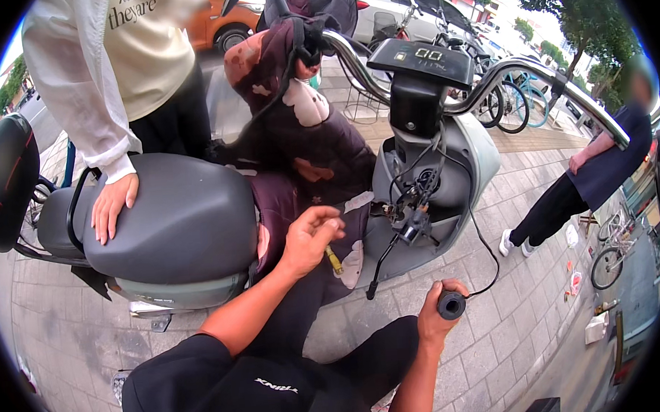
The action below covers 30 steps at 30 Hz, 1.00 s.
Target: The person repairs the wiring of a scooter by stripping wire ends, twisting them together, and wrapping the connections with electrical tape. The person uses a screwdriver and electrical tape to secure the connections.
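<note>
My right hand is closed around a black throttle grip, whose hollow end faces up. A thin black cable runs from it to the electric scooter. My left hand is raised by the scooter's footwell, fingers loosely bent and apart. Just below it shows a yellow tool handle; it does not appear gripped. Exposed wires and a black brake-lever assembly hang below the dashboard. The right end of the chrome handlebar is bare metal.
A person in a white jacket rests a hand on the scooter seat. A dark patterned quilted cover drapes over the left handlebar and footwell. Another person stands on the paving at right. Parked bicycles and cars line the back.
</note>
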Each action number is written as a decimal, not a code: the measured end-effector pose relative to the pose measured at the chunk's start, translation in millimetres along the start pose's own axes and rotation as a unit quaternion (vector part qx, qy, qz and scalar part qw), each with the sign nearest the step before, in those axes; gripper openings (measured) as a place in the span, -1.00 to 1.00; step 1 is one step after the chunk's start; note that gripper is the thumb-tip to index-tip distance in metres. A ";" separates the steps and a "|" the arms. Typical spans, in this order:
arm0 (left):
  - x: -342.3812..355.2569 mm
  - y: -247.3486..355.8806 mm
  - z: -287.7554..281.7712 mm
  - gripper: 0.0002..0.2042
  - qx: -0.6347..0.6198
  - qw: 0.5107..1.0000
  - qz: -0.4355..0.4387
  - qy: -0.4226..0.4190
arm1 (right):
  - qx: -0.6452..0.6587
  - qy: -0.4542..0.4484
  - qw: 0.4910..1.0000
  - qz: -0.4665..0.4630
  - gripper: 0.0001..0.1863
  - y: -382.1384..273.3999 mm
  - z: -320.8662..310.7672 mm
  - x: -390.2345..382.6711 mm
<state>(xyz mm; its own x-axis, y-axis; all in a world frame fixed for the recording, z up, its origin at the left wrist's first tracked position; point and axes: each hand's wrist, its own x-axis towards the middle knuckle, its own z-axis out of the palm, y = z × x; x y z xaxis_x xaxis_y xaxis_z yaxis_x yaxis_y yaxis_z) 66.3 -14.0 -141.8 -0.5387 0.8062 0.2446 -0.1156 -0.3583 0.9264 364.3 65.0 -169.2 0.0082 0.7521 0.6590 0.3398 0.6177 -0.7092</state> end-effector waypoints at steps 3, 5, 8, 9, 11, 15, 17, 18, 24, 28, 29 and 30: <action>-3.6 -37.2 -23.4 -0.74 -0.044 0.993 -0.093 0.058 | -0.018 0.038 0.991 0.129 -0.85 37.5 4.7 -27.9; -8.7 -57.5 -27.7 -0.74 -0.065 0.993 -0.077 0.069 | 0.010 0.026 0.983 0.183 -0.86 40.9 10.8 -37.7; -7.5 -57.9 -24.3 -0.75 -0.073 0.993 -0.083 0.050 | -0.027 0.000 0.983 0.183 -0.88 18.9 15.0 -27.7; -7.0 -57.6 -23.6 -0.75 -0.053 0.994 -0.087 0.037 | -0.033 -0.011 0.983 0.179 -0.87 16.6 15.3 -26.9; -6.7 -56.6 -23.3 -0.75 -0.024 0.995 -0.092 0.019 | -0.021 -0.014 0.986 0.162 -0.86 21.5 19.3 -30.6; -9.6 -55.1 -26.7 -0.76 -0.012 0.996 -0.090 0.012 | -0.012 -0.033 0.985 0.168 -0.84 18.2 21.1 -30.9; -11.1 -54.2 -26.7 -0.76 -0.011 0.996 -0.088 0.017 | -0.023 -0.040 0.984 0.174 -0.81 10.1 21.2 -28.9; -11.8 -53.0 -26.2 -0.76 -0.009 0.996 -0.089 0.020 | -0.021 -0.042 0.984 0.173 -0.81 10.2 21.9 -28.9; -10.2 -49.3 -22.5 -0.77 -0.001 0.996 -0.086 0.006 | -0.033 -0.036 0.985 0.164 -0.79 26.0 20.8 -35.2; -11.6 -46.4 -20.2 -0.79 -0.023 0.996 -0.084 0.026 | -0.017 -0.048 0.980 0.195 -0.80 23.4 21.1 -35.0; -11.0 -47.4 -19.4 -0.80 -0.013 0.997 -0.069 0.027 | -0.018 -0.039 0.979 0.201 -0.80 20.4 23.7 -34.7; -9.7 -48.1 -18.3 -0.80 -0.004 0.998 -0.053 0.029 | -0.018 -0.039 0.979 0.199 -0.80 19.5 24.9 -34.9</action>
<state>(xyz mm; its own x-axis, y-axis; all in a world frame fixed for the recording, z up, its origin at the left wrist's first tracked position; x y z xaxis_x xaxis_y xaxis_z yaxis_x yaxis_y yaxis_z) 61.8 -13.2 -194.0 -0.5707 0.8111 0.1282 -0.1803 -0.2761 0.9440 347.2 56.5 -212.3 0.0749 0.9475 0.3109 0.3577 0.2655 -0.8953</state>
